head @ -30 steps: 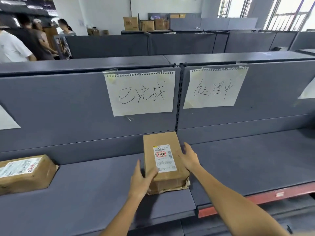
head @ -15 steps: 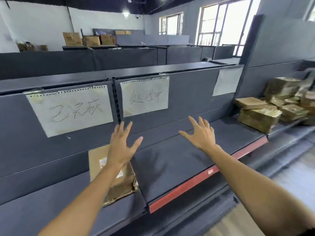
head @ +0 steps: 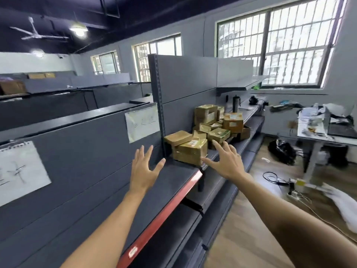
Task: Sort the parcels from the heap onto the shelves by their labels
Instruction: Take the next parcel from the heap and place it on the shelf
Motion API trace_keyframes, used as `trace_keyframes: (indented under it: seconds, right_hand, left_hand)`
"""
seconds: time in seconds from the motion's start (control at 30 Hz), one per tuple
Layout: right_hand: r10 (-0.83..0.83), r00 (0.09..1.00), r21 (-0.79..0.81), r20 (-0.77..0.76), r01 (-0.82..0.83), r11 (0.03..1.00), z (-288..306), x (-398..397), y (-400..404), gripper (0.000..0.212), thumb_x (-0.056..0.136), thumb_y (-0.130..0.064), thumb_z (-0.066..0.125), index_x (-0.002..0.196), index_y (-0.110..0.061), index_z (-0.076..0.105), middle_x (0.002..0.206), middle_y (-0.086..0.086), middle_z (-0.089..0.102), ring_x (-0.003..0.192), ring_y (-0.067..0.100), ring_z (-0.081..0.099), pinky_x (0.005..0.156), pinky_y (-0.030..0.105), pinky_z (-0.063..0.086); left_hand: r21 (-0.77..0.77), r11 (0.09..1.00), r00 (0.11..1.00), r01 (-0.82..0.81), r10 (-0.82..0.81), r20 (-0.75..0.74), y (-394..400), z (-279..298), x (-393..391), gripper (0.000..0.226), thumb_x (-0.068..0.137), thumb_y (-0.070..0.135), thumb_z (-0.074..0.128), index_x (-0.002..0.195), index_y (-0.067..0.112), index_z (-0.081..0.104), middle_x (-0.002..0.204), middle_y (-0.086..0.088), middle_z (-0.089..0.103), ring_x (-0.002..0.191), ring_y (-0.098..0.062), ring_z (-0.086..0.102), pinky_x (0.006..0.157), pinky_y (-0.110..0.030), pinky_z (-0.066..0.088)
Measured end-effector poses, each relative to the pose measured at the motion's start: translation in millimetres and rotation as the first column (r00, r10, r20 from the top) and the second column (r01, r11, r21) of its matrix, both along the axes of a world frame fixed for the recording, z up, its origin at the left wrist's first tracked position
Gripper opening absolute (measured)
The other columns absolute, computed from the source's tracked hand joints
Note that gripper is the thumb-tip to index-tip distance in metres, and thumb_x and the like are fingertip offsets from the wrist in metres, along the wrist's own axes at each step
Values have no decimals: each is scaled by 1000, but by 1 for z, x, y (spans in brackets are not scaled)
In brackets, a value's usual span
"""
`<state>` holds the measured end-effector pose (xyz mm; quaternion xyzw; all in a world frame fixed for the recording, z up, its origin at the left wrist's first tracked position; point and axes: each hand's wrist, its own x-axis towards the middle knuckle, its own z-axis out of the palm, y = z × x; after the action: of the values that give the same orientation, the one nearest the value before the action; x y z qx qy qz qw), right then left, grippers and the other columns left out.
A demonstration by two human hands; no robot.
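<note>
A heap of brown cardboard parcels [head: 210, 130] with white labels lies on the grey shelf [head: 173, 176] to the right, past a tall upright panel. Its nearest parcel [head: 190, 153] sits at the shelf's front corner. My left hand [head: 144, 170] is raised over the shelf, fingers spread, holding nothing. My right hand [head: 225, 160] reaches toward the heap, fingers apart and empty, just short of the nearest parcel. Two paper signs, one at the left [head: 19, 171] and one further right [head: 142, 122], are taped to the shelf's back panel; their handwriting is blurred.
A red strip [head: 164, 215] edges the shelf front, with lower shelves below. On the right is wooden floor with cables [head: 280, 180], a black bag [head: 282, 151] and a cluttered white desk [head: 324, 128]. A dark flask [head: 236, 103] stands beyond the heap.
The view has swung right from the shelf where the parcel was set down to the heap. Both hands let go of that parcel and now reach empty toward the heap.
</note>
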<state>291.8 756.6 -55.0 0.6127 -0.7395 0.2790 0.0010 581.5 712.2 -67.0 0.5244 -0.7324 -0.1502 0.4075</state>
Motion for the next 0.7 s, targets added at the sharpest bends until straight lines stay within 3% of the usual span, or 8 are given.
trace_keyframes:
  seconds: [0.2,0.5,0.7]
  right_hand:
    - [-115,993,43,35,113,993,-14,-126,-39,95,80,-84,47,158,-37,20,161,12,29,148,35,24,115,50,32]
    - [-215,976,119,33,210,971,-42,-284,-149,99,76,-85,47,158,-34,22,157,11,36,144,36,31,113,51,35]
    - [-267,957,111,113,255,961,-35,-375,-239,91,84,-69,61,158,-30,26,161,16,31,148,33,25,117,45,29]
  left_hand:
    - [-6,995,990,100,-99,100,-75,-1,-136,87,83,74,39,156,28,30,168,-5,12,155,-20,0,124,-49,0]
    - [15,989,986,147,-147,80,-236,-27,-295,92,77,77,30,157,30,30,167,-9,16,155,-25,7,124,-51,7]
    - [87,983,981,165,-172,89,-348,-31,-403,94,74,77,31,156,32,29,167,-11,13,155,-28,6,124,-50,5]
